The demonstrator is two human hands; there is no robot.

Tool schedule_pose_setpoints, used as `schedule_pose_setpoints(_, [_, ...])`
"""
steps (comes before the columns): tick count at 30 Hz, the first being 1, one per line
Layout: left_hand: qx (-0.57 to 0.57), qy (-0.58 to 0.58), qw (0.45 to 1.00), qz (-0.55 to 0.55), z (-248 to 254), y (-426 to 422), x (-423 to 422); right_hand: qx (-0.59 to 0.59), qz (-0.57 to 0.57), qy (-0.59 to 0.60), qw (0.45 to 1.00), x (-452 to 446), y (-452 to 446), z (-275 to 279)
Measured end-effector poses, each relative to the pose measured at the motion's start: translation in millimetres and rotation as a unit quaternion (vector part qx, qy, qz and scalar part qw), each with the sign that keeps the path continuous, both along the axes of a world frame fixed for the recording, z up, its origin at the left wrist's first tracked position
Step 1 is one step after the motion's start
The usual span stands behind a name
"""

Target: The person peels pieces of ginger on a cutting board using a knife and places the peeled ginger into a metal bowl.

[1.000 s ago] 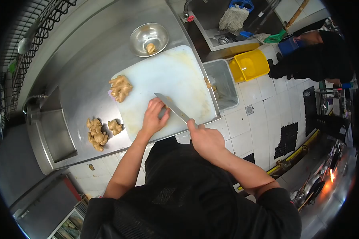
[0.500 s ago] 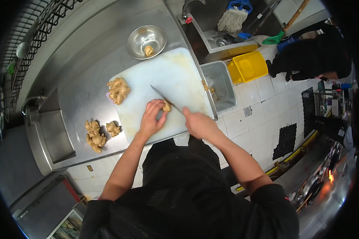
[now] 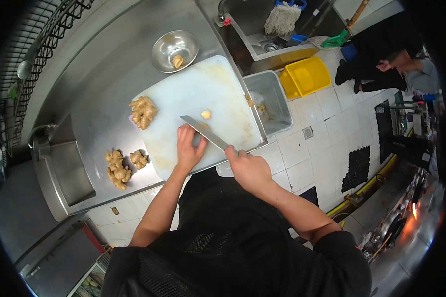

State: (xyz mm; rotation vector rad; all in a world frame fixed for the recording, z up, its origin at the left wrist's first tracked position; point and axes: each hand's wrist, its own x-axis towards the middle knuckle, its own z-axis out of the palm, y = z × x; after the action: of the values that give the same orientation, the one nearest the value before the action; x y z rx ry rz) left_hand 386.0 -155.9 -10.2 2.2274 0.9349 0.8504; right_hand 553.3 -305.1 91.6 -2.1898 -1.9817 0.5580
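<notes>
My right hand (image 3: 251,171) is wrapped round the handle of a kitchen knife (image 3: 208,133). The blade lies slantwise above the white cutting board (image 3: 178,96), its broad side showing. My left hand (image 3: 188,150) is closed with bent fingers at a piece of ginger, which the blade mostly covers. Just beyond the blade a small pale piece of ginger (image 3: 206,115) lies loose on the board. A large knobbly ginger root (image 3: 143,112) rests at the board's left edge. On the steel counter sit a longer ginger root (image 3: 118,170) and a smaller ginger knob (image 3: 139,159).
A steel bowl (image 3: 159,52) with a ginger piece (image 3: 177,61) stands behind the board. Right of the counter are a grey bin (image 3: 285,111) and a yellow bucket (image 3: 312,74). A person in dark clothes (image 3: 376,59) stands farther right; a flame (image 3: 415,210) burns at the stove.
A pale ginger piece now lies apart beyond the blade. The knife has turned to show its broad side. The other person's arm has come into view.
</notes>
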Motion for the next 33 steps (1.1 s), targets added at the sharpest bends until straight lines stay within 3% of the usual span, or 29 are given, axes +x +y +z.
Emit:
schedule_pose_setpoints(15, [0.019, -0.008, 1.000, -0.004, -2, 1, 0, -0.048, -0.003, 0.019, 0.999, -6, 3, 18])
schedule_pose_setpoints(25, [0.030, -0.012, 0.999, 0.002, -3, 1, 1, -0.062, -0.023, 0.041, 0.997, -9, 27, -6])
schedule_pose_setpoints(30, [0.018, -0.011, 1.000, -0.005, 1, 1, 3, -0.164, -0.041, 0.146, 0.975, 17, 33, 6])
schedule_pose_setpoints(31, [0.015, -0.014, 1.000, -0.006, 1, 1, 3, -0.163, -0.039, 0.145, 0.975, 23, 36, -5])
schedule_pose_setpoints(33, [0.023, -0.011, 1.000, -0.009, 2, 3, 2, -0.095, -0.058, 0.267, 0.957, 30, 42, -44])
